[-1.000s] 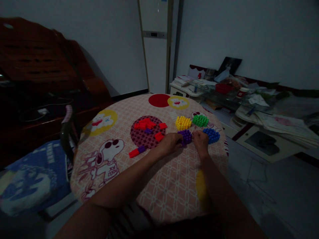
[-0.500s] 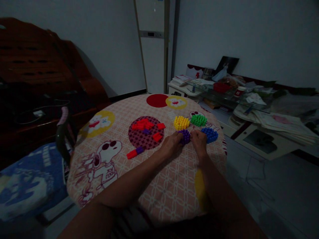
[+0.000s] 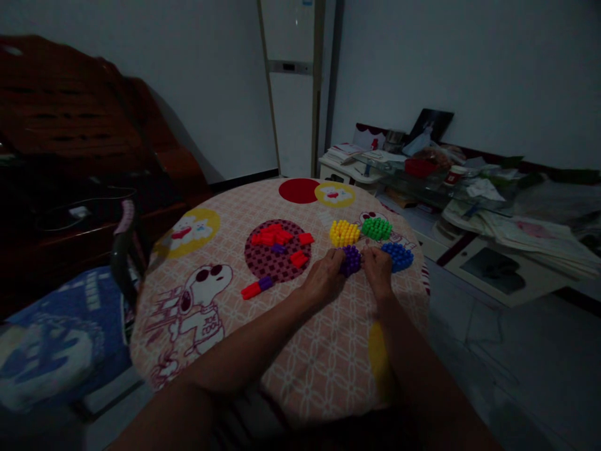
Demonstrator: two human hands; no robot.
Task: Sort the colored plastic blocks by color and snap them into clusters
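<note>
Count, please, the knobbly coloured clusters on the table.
4: yellow cluster and green cluster farther back, purple cluster between left hand and right hand, blue cluster at far right.

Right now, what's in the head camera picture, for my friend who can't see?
A person's left hand and right hand are at either side of a purple cluster of knobbly pieces on a round, cloth-covered table in dim light. A yellow cluster, a green cluster and a blue cluster sit close by, and red pieces lie farther left.
</note>
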